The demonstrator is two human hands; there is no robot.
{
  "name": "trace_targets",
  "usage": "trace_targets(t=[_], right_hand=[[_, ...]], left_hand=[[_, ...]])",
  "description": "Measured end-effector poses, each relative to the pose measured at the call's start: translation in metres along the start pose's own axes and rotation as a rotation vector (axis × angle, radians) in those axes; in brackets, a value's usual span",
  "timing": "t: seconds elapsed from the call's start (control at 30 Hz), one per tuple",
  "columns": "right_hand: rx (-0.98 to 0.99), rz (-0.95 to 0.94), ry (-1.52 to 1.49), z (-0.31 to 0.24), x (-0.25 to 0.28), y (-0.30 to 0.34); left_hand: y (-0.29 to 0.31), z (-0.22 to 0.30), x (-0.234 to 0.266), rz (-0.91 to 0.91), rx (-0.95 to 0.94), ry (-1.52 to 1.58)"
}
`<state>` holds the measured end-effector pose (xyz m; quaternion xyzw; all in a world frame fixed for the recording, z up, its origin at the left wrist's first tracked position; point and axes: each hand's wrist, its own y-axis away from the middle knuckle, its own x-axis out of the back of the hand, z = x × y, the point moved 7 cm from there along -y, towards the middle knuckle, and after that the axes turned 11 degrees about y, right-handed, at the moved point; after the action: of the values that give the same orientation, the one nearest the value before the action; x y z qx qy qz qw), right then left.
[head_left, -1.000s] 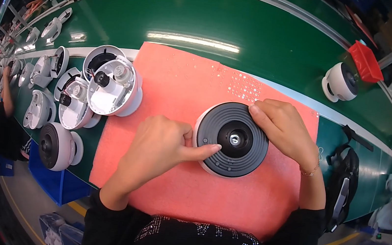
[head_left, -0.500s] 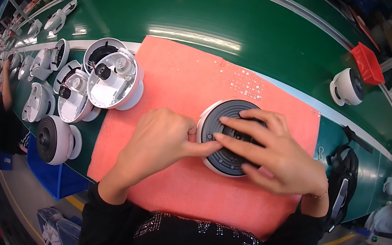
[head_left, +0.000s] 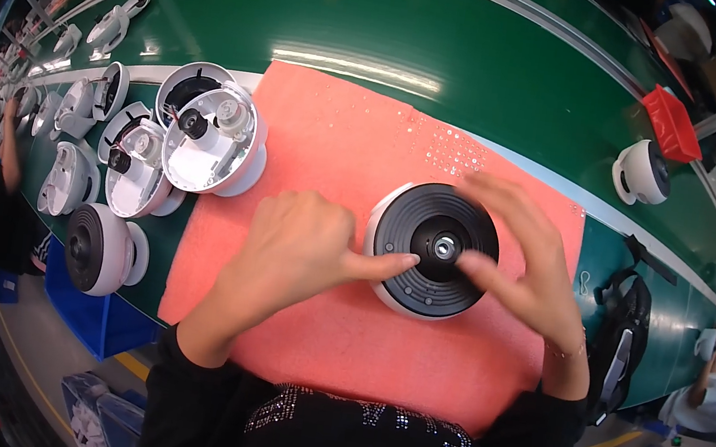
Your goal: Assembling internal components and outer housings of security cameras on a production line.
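A round camera (head_left: 434, 295) with a white housing and a black ringed face lies on the pink foam mat (head_left: 315, 344), its lens showing in the middle. My left hand (head_left: 296, 247) is at its left side, thumb stretched over the black face and fingers curled by the rim, partly hidden. At the right rim, my right hand (head_left: 533, 265) is slightly blurred, its thumb and fingers spread apart with nothing between them. Its thumb tip is close to the lens. Many small shiny screws (head_left: 458, 149) stand in the mat beyond the camera.
Left of the mat are several opened white housings (head_left: 214, 150) and one closed camera (head_left: 97, 248). A white and black camera (head_left: 642, 173) stands back right beside a red bin (head_left: 671, 123). A black bag (head_left: 624, 331) lies right. People work at both sides.
My right hand has come off the camera's face, moving right and opening, so the lens now shows. My left thumb still lies on the face.
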<state>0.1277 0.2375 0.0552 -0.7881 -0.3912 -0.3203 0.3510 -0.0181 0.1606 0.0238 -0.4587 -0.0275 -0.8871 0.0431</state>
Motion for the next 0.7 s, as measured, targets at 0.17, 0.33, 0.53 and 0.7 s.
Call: trace_targets(t=[0.17, 0.33, 0.53, 0.7], right_hand=[[-0.499, -0.212, -0.542, 0.047, -0.046, 0.016], [-0.396, -0.113, -0.579, 0.019, -0.027, 0.011], [-0.059, 0.166, -0.182, -0.001, -0.016, -0.009], [-0.094, 0.233, -0.173, 0.001, -0.009, -0.027]], left_hand=[[0.006, -0.023, -0.042, -0.18, 0.172, 0.693], [0.025, -0.006, -0.032, 0.056, -0.012, 1.138], [0.028, 0.006, -0.001, 0.291, -0.299, 0.638], [0.014, 0.0, 0.011, 0.183, -0.185, 0.694]])
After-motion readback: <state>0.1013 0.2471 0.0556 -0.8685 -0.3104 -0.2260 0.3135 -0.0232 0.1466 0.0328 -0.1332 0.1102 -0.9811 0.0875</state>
